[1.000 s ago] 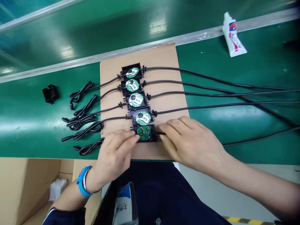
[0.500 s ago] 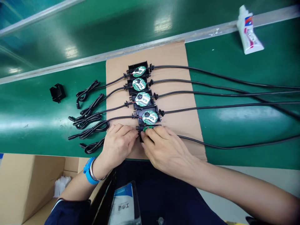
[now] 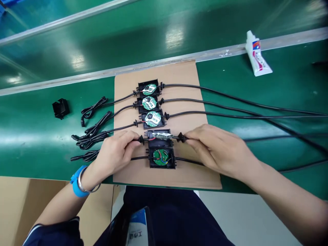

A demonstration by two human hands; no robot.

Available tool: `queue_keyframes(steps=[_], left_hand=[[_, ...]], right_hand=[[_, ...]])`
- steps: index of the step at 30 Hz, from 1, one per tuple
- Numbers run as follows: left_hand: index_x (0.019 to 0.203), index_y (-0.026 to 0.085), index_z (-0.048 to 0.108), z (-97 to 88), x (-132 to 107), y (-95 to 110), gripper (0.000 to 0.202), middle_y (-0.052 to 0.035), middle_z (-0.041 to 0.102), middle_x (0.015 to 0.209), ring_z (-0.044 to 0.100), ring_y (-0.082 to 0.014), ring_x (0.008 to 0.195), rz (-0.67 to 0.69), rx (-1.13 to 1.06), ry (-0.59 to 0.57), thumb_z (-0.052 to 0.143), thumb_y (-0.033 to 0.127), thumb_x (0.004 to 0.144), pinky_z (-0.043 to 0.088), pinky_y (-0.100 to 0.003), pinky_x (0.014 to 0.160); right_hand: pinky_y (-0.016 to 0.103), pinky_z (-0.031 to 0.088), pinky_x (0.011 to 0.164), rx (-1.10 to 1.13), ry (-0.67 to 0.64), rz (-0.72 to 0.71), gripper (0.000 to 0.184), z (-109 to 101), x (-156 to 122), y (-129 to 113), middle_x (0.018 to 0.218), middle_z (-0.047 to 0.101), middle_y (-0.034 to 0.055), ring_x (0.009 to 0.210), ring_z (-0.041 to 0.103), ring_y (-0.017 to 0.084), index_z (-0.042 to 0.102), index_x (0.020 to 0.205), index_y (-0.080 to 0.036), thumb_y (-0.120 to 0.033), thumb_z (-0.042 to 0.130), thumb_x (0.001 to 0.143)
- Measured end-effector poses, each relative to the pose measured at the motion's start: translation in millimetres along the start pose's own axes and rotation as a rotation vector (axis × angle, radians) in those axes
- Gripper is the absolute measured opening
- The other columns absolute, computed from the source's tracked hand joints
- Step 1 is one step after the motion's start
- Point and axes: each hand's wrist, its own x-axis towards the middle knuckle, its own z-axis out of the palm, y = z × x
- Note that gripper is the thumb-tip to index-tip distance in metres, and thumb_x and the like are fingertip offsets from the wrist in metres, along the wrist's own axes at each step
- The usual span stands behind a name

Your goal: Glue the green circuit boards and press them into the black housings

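Observation:
My left hand [image 3: 116, 150] is closed on a thin black cable just behind its strain relief [image 3: 141, 139]. On the other side, my right hand [image 3: 217, 148] pinches the thicker black cable by its strain relief [image 3: 182, 137]. Between them a round circuit board [image 3: 162, 136] hangs tilted nearly edge-on over an open black plastic case [image 3: 159, 142]. Nearest me, another case [image 3: 162, 167] has a green circuit board [image 3: 161, 158] lying inside, its coloured wires facing up. Farther off, three cases [image 3: 147, 83] hold boards [image 3: 153, 118] with white paste on them.
Everything is laid on a cardboard sheet [image 3: 176, 73] on the green bench [image 3: 89, 90]. Coiled cables [image 3: 94, 107] and a loose black case [image 3: 60, 108] lie at left. Long cables [image 3: 230, 94] run right. A white tube [image 3: 257, 56] rests by the metal strip.
Both hands have left the nearest case, whose board now lies flat inside. They have spread apart and hold the cables of the neighbouring board, which is lifted and tipped up.

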Motion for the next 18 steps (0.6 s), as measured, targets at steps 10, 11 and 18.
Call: queue_keyframes(steps=[10,11,18], left_hand=[[0.094,0.017,0.063,-3.8,2.4,13.2,0.015,-0.0003,0.063,0.076,0.060,-0.0152,0.064,0.023,0.090,-0.057,0.049,0.021,0.096,0.042,-0.027,0.052],[0.094,0.017,0.063,-2.3,4.2,13.1,0.016,-0.0005,0.063,0.076,0.061,-0.0158,0.064,0.027,0.105,-0.074,0.048,0.021,0.097,0.042,-0.028,0.052],[0.085,0.017,0.061,4.1,12.4,13.2,0.017,-0.0003,0.060,0.073,0.058,-0.0169,0.060,0.052,0.199,-0.113,0.047,0.018,0.095,0.038,-0.030,0.047]], right_hand=[[0.032,0.027,0.052,-0.020,-0.292,-0.078,0.023,-28.2,26.7,-24.6,0.065,0.051,0.0011,0.054,0.048,0.015,0.051,0.073,-0.019,-0.012,0.041,0.092],[0.032,0.026,0.051,-0.015,-0.317,-0.065,0.023,-26.2,28.7,-23.4,0.065,0.051,0.0009,0.053,0.047,0.015,0.050,0.072,-0.019,-0.012,0.041,0.092],[0.031,0.023,0.053,0.008,-0.485,0.021,0.022,-13.4,41.4,-15.9,0.065,0.055,0.0019,0.052,0.046,0.014,0.050,0.073,-0.018,-0.014,0.038,0.092]])
